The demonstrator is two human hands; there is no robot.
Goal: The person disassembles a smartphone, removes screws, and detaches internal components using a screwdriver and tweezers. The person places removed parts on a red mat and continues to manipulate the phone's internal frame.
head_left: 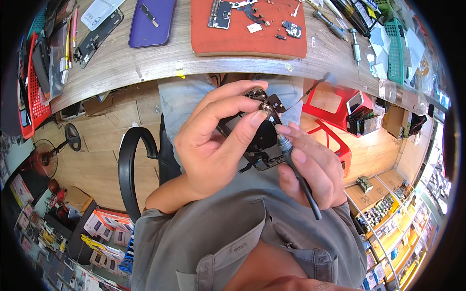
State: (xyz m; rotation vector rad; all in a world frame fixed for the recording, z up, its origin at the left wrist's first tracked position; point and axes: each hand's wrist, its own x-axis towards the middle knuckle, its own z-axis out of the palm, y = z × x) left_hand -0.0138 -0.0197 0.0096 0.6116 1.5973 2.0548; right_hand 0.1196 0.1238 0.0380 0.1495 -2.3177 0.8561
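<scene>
Above my lap, in front of the bench edge, my left hand grips an opened phone housing. Its thumb and fingertips pinch the housing's upper end, beside small dark internal parts. A thin dark flex cable sticks out from the housing toward the upper right, its far end blurred. In my right hand is a slim hand tool with a dark handle and a grey knurled collar. The tool slants up to the housing's right edge, and its tip cannot be made out. My right fingertips lie close beside the housing.
On the wooden bench, a red-brown pad bears a circuit board and several small parts. Left of it lie a purple tray and a dark phone panel. Screwdrivers lie at right. A chair armrest stands at my left.
</scene>
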